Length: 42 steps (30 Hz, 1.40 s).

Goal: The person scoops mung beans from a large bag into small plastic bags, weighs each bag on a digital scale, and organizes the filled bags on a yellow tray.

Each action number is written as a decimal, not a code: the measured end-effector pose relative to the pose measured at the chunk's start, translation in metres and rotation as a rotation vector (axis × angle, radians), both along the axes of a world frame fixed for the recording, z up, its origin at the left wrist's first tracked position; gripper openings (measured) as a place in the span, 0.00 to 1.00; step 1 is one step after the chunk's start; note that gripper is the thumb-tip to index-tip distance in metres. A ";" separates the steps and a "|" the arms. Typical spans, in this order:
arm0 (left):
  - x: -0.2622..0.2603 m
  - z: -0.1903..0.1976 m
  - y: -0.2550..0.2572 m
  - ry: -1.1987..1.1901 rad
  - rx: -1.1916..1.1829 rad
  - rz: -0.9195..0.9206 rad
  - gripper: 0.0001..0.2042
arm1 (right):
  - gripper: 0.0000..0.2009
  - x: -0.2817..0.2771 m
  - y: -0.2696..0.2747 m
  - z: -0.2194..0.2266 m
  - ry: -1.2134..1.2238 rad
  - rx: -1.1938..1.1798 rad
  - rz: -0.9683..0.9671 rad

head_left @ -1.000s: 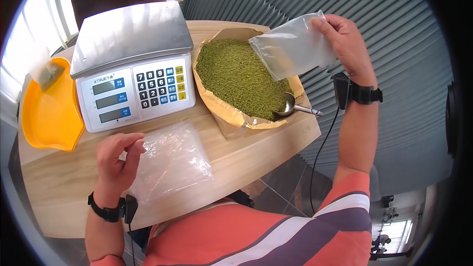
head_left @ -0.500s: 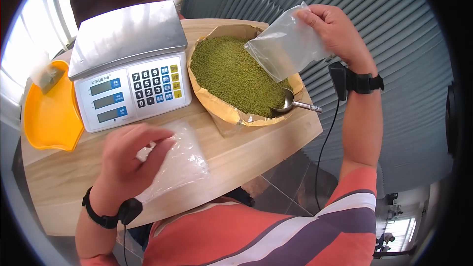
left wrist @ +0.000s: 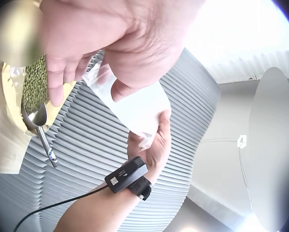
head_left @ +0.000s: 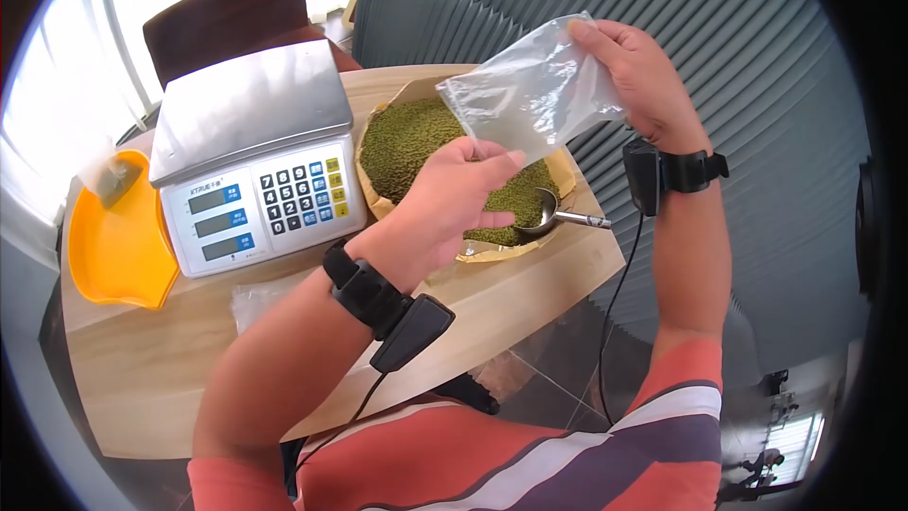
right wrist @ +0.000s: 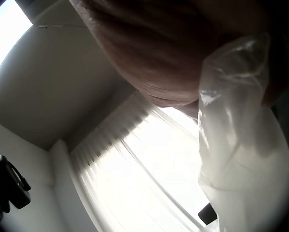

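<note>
In the head view a clear plastic bag [head_left: 539, 85] is stretched above an open paper sack [head_left: 558, 166] of green mung beans [head_left: 407, 137]. My right hand [head_left: 638, 76] pinches the bag's upper right part between thumb and fingers. At its lower left edge is my left hand [head_left: 463, 189], thumb on one side of the bag and index finger on the other, the other fingers loosely extended. The left wrist view shows the bag [left wrist: 144, 106] running between both hands. A metal scoop [head_left: 539, 213] lies in the beans, its handle out over the sack's rim.
Left of the sack stands a white digital scale [head_left: 255, 199] with a steel platform. An orange tray [head_left: 123, 255] lies beyond it, with a small filled bag [head_left: 118, 180]. More clear plastic bags [head_left: 255, 303] lie partly behind my left forearm. A grey pleated curtain [head_left: 757, 180] hangs at right.
My left hand has moved from over the bags on the table, up and right to the held bag. My right hand still holds the bag, which now spreads wider to the left.
</note>
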<state>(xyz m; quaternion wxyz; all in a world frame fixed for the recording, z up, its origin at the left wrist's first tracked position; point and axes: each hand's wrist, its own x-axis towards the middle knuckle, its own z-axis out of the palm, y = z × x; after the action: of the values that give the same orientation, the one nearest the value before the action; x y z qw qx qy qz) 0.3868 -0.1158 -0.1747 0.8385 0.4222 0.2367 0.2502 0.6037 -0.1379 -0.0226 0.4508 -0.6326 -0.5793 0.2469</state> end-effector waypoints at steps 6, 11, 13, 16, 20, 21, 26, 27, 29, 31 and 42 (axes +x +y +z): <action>0.010 -0.011 0.002 -0.173 -0.073 0.123 0.08 | 0.28 0.015 -0.018 -0.002 0.001 -0.152 -0.027; 0.004 -0.012 0.010 -0.165 -0.072 0.170 0.06 | 0.32 0.010 -0.042 -0.001 0.058 -0.129 -0.045; 0.003 -0.011 0.010 -0.174 -0.099 0.178 0.05 | 0.34 0.017 -0.045 -0.001 0.050 -0.140 -0.044; 0.005 -0.016 0.011 -0.178 -0.124 0.165 0.05 | 0.31 0.031 -0.043 -0.007 0.010 -0.197 0.024; 0.006 -0.020 0.013 -0.187 -0.125 0.147 0.05 | 0.28 0.030 -0.041 -0.009 0.006 -0.154 0.094; 0.006 -0.020 0.013 -0.173 -0.126 0.143 0.05 | 0.27 0.029 -0.040 -0.009 -0.007 -0.129 0.091; 0.005 -0.018 0.013 -0.147 -0.115 0.133 0.06 | 0.27 0.036 -0.035 -0.004 -0.060 -0.068 0.125; 0.005 -0.018 0.013 -0.139 -0.109 0.134 0.07 | 0.27 0.036 -0.034 -0.003 -0.072 -0.050 0.138; 0.005 -0.017 0.013 -0.133 -0.105 0.137 0.07 | 0.27 0.034 -0.033 -0.001 -0.070 -0.050 0.139; 0.005 -0.015 0.012 -0.119 -0.101 0.131 0.08 | 0.27 0.034 -0.032 0.000 -0.071 -0.049 0.140; 0.009 -0.016 0.013 -0.130 -0.117 0.130 0.10 | 0.26 0.023 -0.037 0.002 -0.088 -0.037 0.108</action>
<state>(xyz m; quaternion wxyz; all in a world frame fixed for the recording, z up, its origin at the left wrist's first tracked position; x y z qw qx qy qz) 0.3962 -0.1027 -0.1910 0.8573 0.3392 0.2228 0.3166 0.6263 -0.1748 -0.0206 0.3992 -0.6188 -0.6273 0.2534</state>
